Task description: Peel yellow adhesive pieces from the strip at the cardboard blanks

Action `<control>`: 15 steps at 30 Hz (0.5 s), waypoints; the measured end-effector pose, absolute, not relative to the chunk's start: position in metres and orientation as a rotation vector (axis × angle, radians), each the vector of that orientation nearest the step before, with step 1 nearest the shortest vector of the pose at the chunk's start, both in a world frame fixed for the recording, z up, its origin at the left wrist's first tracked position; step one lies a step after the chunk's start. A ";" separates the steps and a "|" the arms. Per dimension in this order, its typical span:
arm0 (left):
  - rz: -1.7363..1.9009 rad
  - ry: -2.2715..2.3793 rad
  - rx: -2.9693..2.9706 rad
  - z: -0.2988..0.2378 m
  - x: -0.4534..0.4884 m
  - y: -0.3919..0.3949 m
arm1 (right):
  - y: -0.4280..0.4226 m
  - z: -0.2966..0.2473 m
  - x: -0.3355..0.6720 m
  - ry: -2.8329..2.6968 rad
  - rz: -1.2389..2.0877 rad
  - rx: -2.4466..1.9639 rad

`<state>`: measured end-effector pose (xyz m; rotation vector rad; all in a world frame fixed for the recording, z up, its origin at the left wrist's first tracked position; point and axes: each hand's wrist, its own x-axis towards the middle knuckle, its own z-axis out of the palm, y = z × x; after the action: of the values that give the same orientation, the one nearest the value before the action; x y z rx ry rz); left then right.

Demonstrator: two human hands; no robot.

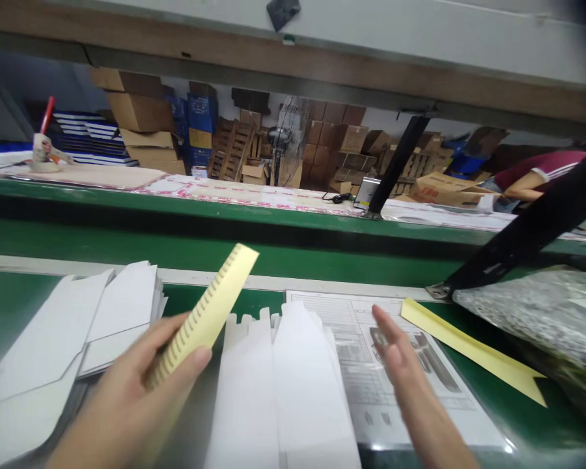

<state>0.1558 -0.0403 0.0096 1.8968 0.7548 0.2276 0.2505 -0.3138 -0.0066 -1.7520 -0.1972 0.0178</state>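
Blurring right hand (pixel 400 365) over instruction sheet (pixel 400 378)

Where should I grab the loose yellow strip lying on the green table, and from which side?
Take the yellow strip near its plain upper-left end, coming in from the left with the right hand, probably the nearest one. It lies flat, so pinch its long edges; the notched far end sits beside the plastic bag.
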 end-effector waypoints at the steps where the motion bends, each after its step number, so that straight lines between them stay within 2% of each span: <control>1: 0.330 0.642 2.090 0.020 0.162 -0.035 | -0.314 0.008 0.256 -0.252 -0.026 -1.863; 4: 0.529 0.184 2.471 0.051 0.185 -0.035 | -0.304 0.049 0.278 -0.691 -0.213 -2.061; 7: 0.548 -0.109 2.609 0.076 0.210 -0.048 | -0.286 0.078 0.301 -0.974 -0.228 -2.003; 12: 0.484 -0.176 2.756 0.094 0.231 -0.060 | -0.276 0.090 0.327 -0.929 -0.092 -1.885; 15: 0.720 -0.172 2.903 0.091 0.229 -0.052 | -0.285 0.090 0.335 -0.864 -0.069 -1.875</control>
<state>0.2292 -0.0520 0.0909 2.9027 -0.1718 0.7201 0.3349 -0.2847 0.0897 -1.8746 -0.8639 -0.0695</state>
